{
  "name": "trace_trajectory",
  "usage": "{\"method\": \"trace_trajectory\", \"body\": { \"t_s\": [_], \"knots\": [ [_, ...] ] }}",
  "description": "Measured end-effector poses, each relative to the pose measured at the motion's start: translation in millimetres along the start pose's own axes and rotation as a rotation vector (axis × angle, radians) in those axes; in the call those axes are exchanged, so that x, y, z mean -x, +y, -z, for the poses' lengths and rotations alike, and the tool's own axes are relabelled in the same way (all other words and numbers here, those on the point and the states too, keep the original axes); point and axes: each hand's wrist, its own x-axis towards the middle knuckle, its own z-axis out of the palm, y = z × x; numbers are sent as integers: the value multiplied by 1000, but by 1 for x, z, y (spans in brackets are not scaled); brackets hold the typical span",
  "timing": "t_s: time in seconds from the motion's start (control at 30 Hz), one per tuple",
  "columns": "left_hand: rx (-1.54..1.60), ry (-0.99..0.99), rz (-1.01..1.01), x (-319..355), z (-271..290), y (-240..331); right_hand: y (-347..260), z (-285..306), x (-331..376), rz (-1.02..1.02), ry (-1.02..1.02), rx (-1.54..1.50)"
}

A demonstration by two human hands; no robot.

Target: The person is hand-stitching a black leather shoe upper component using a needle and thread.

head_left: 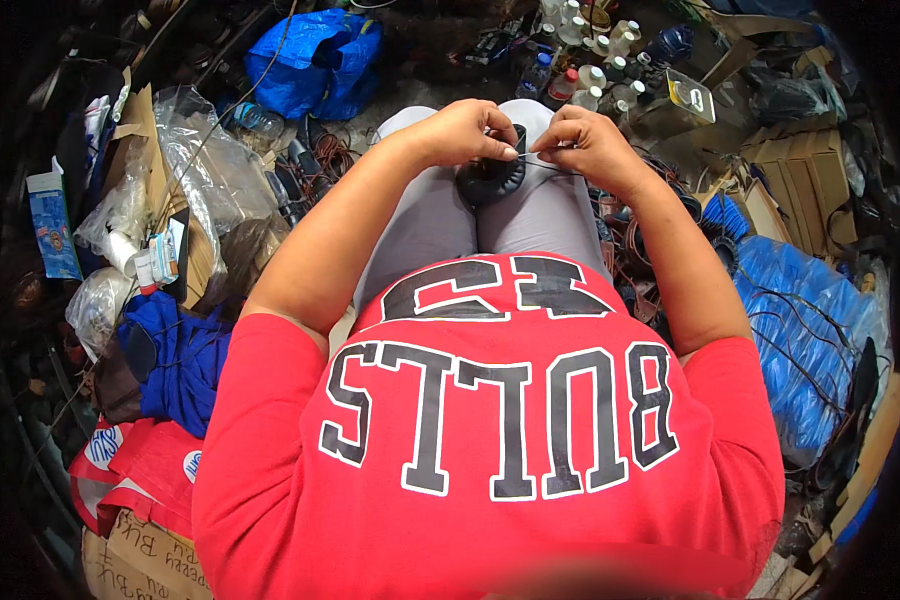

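Both hands meet above my knees, their fingertips a short gap apart. Across that gap runs a thin pale strand (526,154), like thread or a needle; it is too fine to tell which. My left hand (475,132) pinches it between thumb and fingertip. My right hand (588,148) grips its other side with thumb and fingers pressed together. Just under the hands, a black rounded piece with a ribbed, puckered edge (492,182) rests on my grey-trousered thighs (540,215). My left hand covers part of it, and its kind is unclear.
Bottles with white, red and blue caps (590,76) stand beyond my right knee. A blue bag (315,62) lies ahead on the left. Clear plastic and cardboard (210,150) crowd my left side. A blue plastic-wrapped bundle (800,340) and cardboard boxes (800,185) lie right.
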Motion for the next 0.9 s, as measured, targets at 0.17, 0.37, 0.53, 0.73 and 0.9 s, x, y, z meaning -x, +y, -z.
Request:
{"method": "trace_trajectory", "body": {
  "t_s": [0.17,0.37,0.53,0.73,0.9],
  "knots": [
    [50,-5,43,-4,-2,-11,-6,5,-3,85,-21,100],
    [304,-55,100,-6,-4,-19,4,-6,1,32,-45,-31],
    [441,-54,44,-5,-7,-25,16,-24,14,-106,85,-241],
    [422,-47,15,-3,-8,-24,-4,-5,9,95,27,79],
    [418,-57,0,-5,-8,-23,5,-12,7,0,33,-129]
  ]
}}
